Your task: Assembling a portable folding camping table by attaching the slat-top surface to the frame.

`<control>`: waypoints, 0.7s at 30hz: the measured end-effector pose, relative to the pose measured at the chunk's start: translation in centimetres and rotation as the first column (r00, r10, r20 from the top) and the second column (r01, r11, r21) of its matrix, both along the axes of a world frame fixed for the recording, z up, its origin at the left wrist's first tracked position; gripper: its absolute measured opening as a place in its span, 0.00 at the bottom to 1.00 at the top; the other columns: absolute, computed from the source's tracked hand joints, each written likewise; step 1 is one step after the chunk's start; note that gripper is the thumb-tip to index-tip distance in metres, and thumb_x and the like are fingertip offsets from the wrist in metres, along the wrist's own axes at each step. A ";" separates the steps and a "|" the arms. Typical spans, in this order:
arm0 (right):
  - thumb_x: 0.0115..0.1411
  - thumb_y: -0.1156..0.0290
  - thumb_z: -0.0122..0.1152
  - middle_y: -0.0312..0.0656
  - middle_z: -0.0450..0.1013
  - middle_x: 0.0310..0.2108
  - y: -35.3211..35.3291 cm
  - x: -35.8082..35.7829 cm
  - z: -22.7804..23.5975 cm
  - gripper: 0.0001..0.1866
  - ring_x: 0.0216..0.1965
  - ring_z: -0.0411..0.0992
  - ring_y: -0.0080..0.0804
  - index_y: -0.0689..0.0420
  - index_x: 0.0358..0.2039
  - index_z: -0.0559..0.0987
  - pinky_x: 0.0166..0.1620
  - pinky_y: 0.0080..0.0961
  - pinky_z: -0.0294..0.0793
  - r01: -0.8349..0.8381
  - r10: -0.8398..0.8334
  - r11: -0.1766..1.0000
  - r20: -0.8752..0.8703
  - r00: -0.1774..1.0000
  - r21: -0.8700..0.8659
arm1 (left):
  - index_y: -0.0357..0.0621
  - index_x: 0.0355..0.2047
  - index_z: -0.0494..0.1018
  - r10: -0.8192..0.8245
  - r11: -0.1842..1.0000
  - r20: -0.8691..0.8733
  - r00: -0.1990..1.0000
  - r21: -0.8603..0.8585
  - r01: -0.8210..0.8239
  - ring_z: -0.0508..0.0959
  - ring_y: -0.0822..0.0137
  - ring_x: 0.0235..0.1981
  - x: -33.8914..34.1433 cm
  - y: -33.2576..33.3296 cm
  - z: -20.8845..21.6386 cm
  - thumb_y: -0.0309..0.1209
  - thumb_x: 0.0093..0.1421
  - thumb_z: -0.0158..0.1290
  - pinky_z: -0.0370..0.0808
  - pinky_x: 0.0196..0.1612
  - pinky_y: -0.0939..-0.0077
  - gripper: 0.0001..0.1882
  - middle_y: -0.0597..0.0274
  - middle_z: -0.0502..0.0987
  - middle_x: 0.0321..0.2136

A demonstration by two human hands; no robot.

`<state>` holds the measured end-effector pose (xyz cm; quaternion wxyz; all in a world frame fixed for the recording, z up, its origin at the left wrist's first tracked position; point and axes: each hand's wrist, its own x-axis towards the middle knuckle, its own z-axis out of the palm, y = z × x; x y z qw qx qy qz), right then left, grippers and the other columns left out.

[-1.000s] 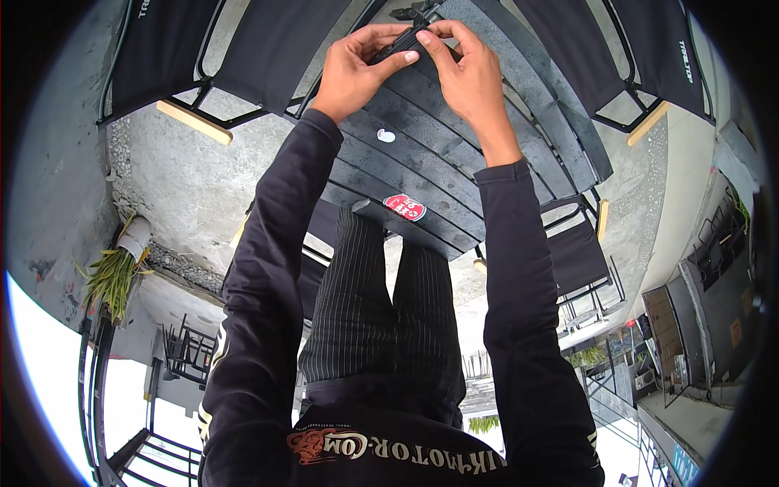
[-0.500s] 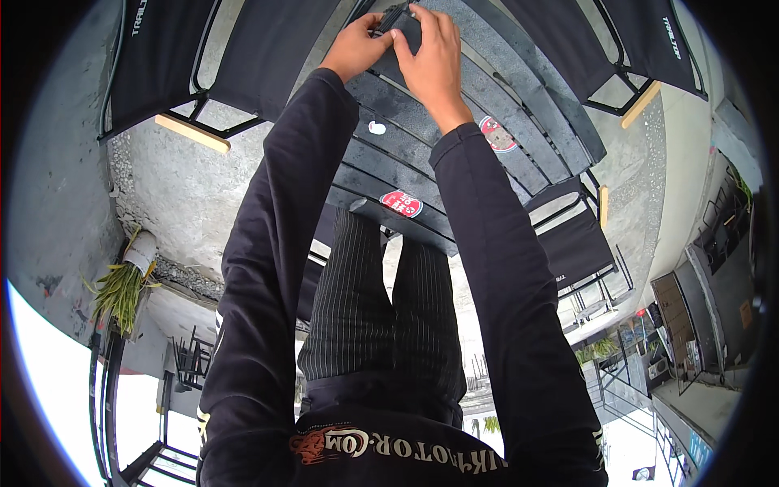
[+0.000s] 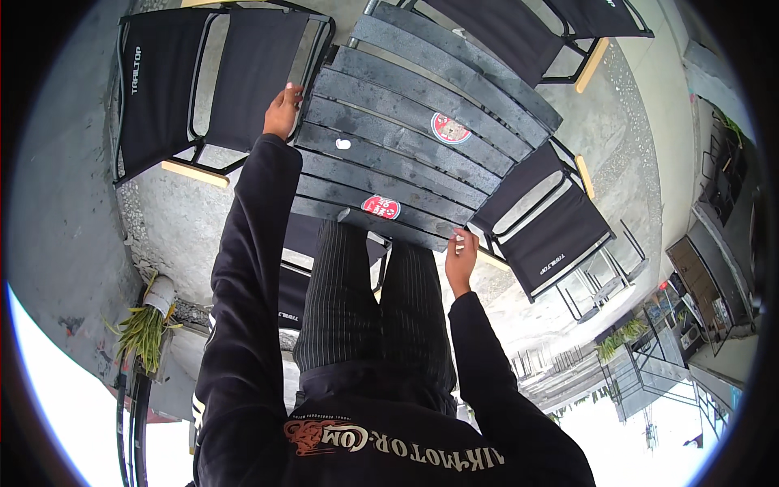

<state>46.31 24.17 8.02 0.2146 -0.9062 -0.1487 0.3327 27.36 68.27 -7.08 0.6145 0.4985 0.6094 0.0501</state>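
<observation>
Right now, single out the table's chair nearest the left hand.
The black chair left of the table; the others stand at its far, near and right sides.

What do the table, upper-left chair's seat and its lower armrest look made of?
Table: painted wood or metal, unclear; dark grey slats, mottled and worn-looking.
Seat: probably woven fabric, matte black; a thin, taut panel.
Armrest: likely wood, smooth; pale yellowish-tan colour, though grain is too small to see.
</observation>
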 end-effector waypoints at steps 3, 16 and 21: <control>0.61 0.65 0.57 0.44 0.67 0.42 -8.0 -2.4 -0.6 0.12 0.36 0.68 0.35 0.55 0.43 0.76 0.39 0.29 0.71 0.123 -0.124 0.981 0.000 0.992 -0.149 | 0.40 0.49 0.75 -0.001 0.991 -0.257 0.967 0.128 0.036 0.77 0.61 0.47 -7.4 -4.9 -0.1 0.55 0.66 0.40 0.70 0.51 0.71 0.31 0.53 0.79 0.44; 0.58 0.42 0.60 0.37 0.73 0.49 -5.2 0.0 -8.2 0.30 0.49 0.71 0.29 0.52 0.51 0.74 0.54 0.31 0.64 0.729 -0.693 0.611 -0.654 0.304 -0.309 | 0.53 0.52 0.73 0.021 0.996 -0.523 0.852 0.089 0.030 0.77 0.62 0.41 -23.1 -37.3 11.2 0.38 0.60 0.56 0.74 0.48 0.69 0.19 0.49 0.67 0.48; 0.52 0.57 0.73 0.39 0.76 0.38 -6.8 -0.7 -9.5 0.23 0.37 0.75 0.32 0.59 0.39 0.76 0.40 0.30 0.73 0.898 -0.724 0.426 -0.637 0.263 -0.114 | 0.56 0.45 0.78 -0.122 0.992 -0.581 0.805 -0.039 0.123 0.69 0.57 0.53 -26.1 -44.7 13.6 0.38 0.57 0.59 0.68 0.58 0.65 0.15 0.57 0.77 0.44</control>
